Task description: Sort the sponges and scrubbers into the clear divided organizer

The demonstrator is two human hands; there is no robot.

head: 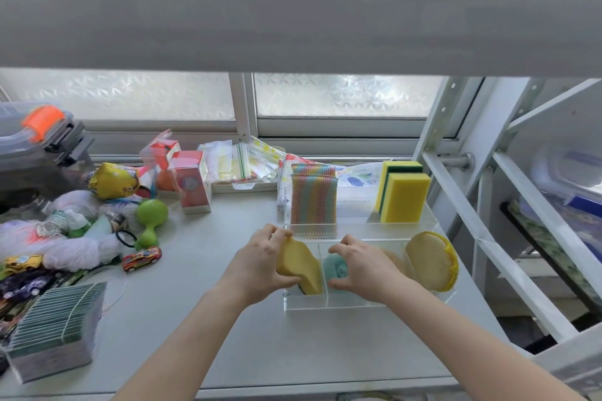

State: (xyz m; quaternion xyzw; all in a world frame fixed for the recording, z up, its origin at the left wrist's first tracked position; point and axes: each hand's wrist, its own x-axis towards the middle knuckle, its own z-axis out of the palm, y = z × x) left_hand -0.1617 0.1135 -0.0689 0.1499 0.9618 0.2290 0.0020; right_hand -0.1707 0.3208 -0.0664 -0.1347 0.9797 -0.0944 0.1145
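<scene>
My left hand (260, 262) has its grip clamped on a curved yellow sponge (301, 267), thumb on the near face and fingers over the top edge, the sponge standing tilted in the front left compartment of the clear divided organizer (358, 304). My right hand (365, 265) is curled over a teal mesh scrubber (335, 267) in the front middle compartment, just the other side of the clear divider from the sponge; fingers and thumb close around it, clamped on it as far as I can see. The organizer sits toward the right edge of the worktop (202, 319), near its back.

In the front right compartment a round yellow net scrubber (431, 260) stands on edge. In the back row, a rainbow-striped mesh pad (313, 194) stands upright on the left and two yellow sponges with green backing (404, 190) stand upright on the right.

Along the left edge of the worktop lie toy cars (141, 258), a green plastic rattle (150, 221) and a clear box of cards (55, 325), well apart from the organizer.
</scene>
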